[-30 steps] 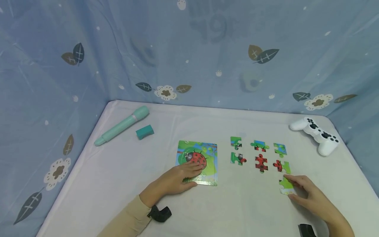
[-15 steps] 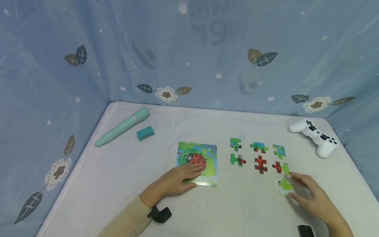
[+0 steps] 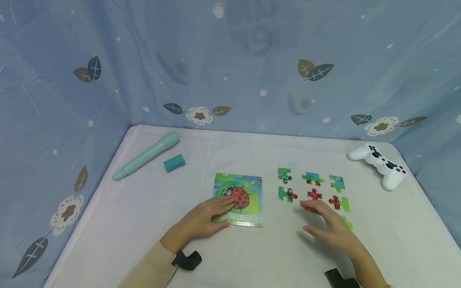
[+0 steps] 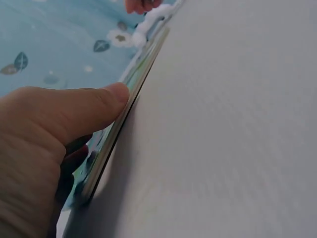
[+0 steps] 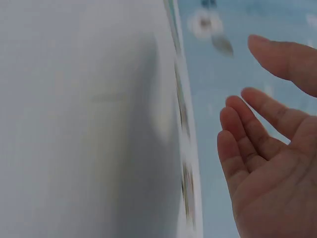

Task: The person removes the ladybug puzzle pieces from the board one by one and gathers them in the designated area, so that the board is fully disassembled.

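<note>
My left hand (image 3: pixel 201 219) rests on the left part of a square ladybug puzzle board (image 3: pixel 253 200), fingers extended over the picture. In the left wrist view, the thumb (image 4: pixel 101 104) lies at the board's near edge. My right hand (image 3: pixel 335 230) hovers over the white table, thumb and fingers apart and nothing between them. Beyond its fingertips lie a red spotted piece (image 3: pixel 314 194) and a green piece with the ladybug's head (image 3: pixel 286 194). A red-and-green piece (image 3: pixel 339 203) sits farther right. My right hand partly hides a light green piece (image 3: pixel 347 223).
Three more pieces form the back row, among them a blue-and-red piece (image 3: pixel 312 178). A white game controller (image 3: pixel 379 164) lies at the back right. At the back left are a mint microphone-shaped wand (image 3: pixel 147 156) and a teal block (image 3: pixel 174 163). Blue patterned cloth (image 3: pixel 230 80) walls the table.
My right hand has moved left, away from the light green piece at the lower right, which stays on the table. My left hand has slid slightly left, uncovering more of the ladybug.
</note>
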`<state>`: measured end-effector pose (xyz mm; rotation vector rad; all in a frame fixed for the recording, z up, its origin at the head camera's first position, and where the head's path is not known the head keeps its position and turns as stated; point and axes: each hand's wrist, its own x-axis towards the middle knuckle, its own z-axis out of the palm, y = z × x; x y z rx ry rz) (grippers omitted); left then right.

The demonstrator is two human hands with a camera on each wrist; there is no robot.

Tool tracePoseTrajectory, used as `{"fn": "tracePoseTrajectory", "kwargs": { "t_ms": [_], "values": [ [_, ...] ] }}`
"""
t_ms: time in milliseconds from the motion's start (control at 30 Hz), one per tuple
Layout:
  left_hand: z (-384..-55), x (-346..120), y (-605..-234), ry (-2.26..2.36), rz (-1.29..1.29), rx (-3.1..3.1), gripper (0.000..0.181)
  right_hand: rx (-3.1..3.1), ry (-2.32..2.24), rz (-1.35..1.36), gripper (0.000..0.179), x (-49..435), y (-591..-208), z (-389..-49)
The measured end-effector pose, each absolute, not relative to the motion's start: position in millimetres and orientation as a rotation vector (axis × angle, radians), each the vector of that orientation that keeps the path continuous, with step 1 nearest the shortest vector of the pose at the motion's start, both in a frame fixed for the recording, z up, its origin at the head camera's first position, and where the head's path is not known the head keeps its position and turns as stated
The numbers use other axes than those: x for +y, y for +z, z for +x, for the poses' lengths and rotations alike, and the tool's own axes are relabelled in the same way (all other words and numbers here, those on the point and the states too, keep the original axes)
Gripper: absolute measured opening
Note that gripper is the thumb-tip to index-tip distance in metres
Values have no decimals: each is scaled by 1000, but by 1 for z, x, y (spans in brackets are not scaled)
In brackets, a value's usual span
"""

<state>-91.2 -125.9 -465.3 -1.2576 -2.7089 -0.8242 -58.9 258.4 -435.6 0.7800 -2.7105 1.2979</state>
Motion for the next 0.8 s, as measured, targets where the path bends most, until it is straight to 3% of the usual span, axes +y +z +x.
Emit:
{"fn": "tracePoseTrajectory", "kwargs": {
  "t_ms": [300,533,800],
  "values": [
    [-85,-140,-467,-848,-1154,-2762,55,-2778,1319,1080,58,176,-435,-78],
    [-84,-139,-468,-886,-1127,-2770,54,-2950,1180,1049,55,128,-438,-91],
    [-85,-141,-468,-919,-1099,-2794,53,-2920,1025,1014,51,104,-449,-84]
  ]
}}
